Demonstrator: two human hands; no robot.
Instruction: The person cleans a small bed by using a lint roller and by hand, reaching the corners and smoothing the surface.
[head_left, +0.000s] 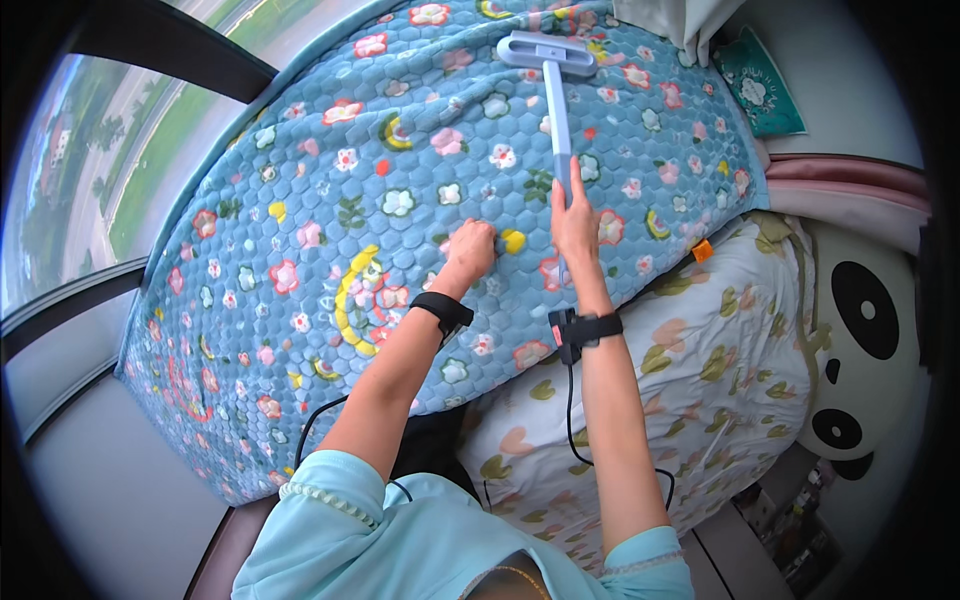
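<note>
My right hand (576, 225) grips the handle of a pale blue long-handled bed brush (558, 105), index finger stretched along the shaft. Its wide T-shaped head (547, 52) lies on the far part of a quilted blue fleece blanket (420, 240) printed with flowers and rainbows. Left of the handle, my left hand (471, 249) rests as a loose fist on the blanket. Its palm side is hidden, and no object shows in it. Folds run across the blanket near the brush head.
A white comforter with leaf prints (720, 367) bunches at the right, beside a panda-faced headboard (862, 345). Windows (82, 180) line the left side. White fabric (679, 26) and a green printed bag (759, 86) are at the far right. Black cables (571, 412) trail from my wrist straps.
</note>
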